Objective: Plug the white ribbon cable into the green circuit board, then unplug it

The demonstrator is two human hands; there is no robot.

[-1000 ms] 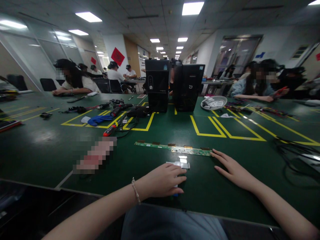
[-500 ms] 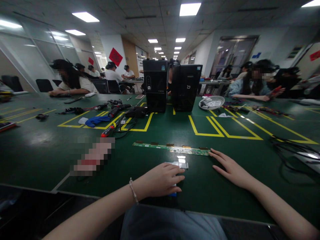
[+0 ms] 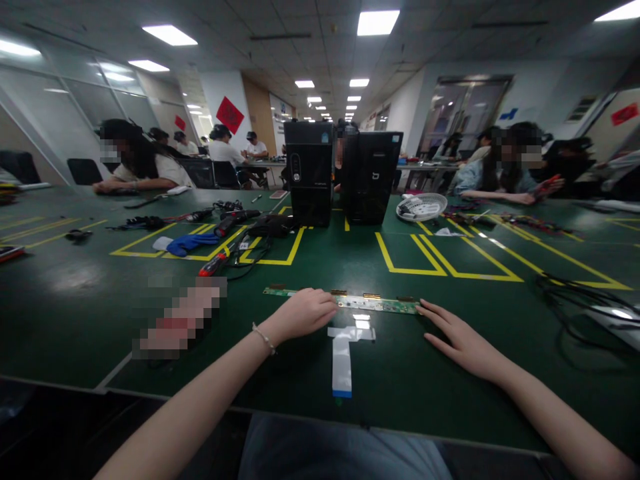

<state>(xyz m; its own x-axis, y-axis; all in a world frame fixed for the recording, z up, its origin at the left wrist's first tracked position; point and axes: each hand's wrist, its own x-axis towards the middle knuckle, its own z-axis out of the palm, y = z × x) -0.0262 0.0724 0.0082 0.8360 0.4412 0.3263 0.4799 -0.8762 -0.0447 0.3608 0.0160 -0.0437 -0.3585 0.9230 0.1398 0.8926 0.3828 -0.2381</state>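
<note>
A long, narrow green circuit board lies across the green table in front of me. My left hand is over its left half, fingers curled together at the board, the thumb hidden. At the other end, my right hand rests low with its fingers stretched out and apart, the fingertips touching the board's right tip. Nearer to me lies a white flat ribbon cable, L-shaped, with a blue end; neither hand touches it.
Two black computer towers stand behind the board. Farther left are a red-handled screwdriver, a blue glove and cables. A white basket sits at the back right, black cables at right. Other people sit beyond.
My left hand has moved away from the ribbon cable, forward and left, onto the circuit board. The ribbon cable is now uncovered. My right hand stays at the board's right end.
</note>
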